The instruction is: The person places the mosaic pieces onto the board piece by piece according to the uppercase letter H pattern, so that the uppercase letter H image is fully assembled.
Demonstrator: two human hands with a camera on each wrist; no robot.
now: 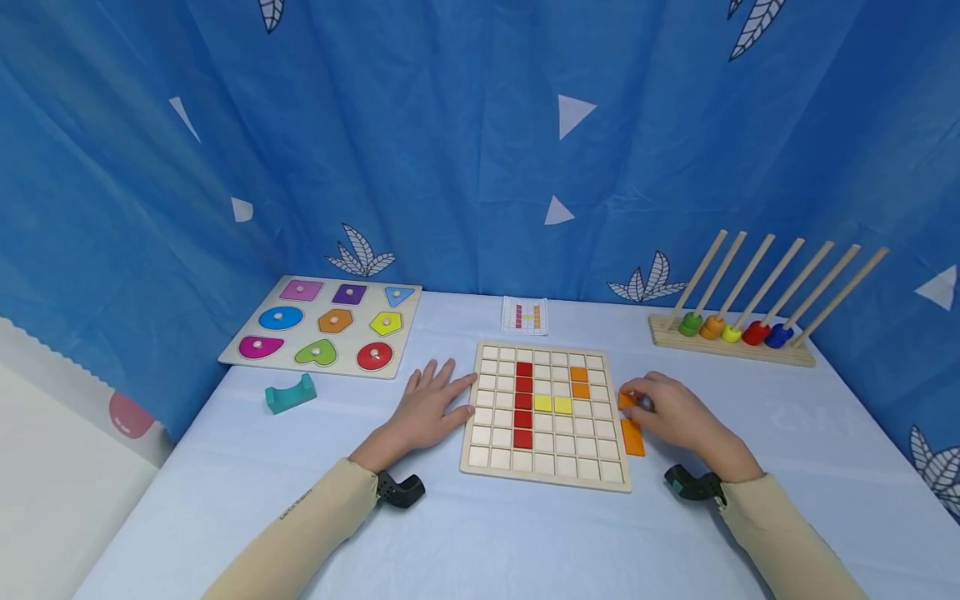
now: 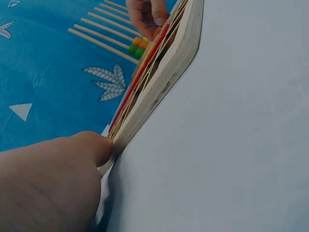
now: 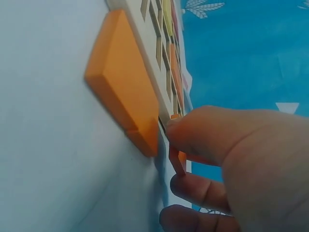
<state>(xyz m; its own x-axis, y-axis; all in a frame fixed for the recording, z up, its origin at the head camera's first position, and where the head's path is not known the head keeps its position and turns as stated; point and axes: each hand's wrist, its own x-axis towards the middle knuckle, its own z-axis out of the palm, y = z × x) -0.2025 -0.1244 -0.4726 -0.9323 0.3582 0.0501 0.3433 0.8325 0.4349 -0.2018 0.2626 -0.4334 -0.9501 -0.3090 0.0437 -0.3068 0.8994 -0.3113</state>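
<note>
My left hand (image 1: 424, 412) rests on the table with fingers spread, thumb and fingertip right at the left edge of a wooden grid board (image 1: 546, 481). In the board's squares sit a column of red tiles (image 1: 523, 399), two yellow tiles (image 1: 552, 405) and two orange tiles (image 1: 579, 382). At the board's right side, my right hand (image 1: 681, 414) pinches a small orange tile (image 3: 176, 157) between thumb and fingers. Just nearer than that hand, loose orange tiles (image 3: 126, 79) lie end to end along the board's right edge.
Behind the board lies a small pattern card (image 1: 525, 317). A shape puzzle board (image 1: 348, 346) is at back left, with a teal curved piece (image 1: 291, 394) in front. A peg rack (image 1: 735, 343) with coloured beads stands at back right. A blue curtain (image 1: 480, 150) hangs behind the table.
</note>
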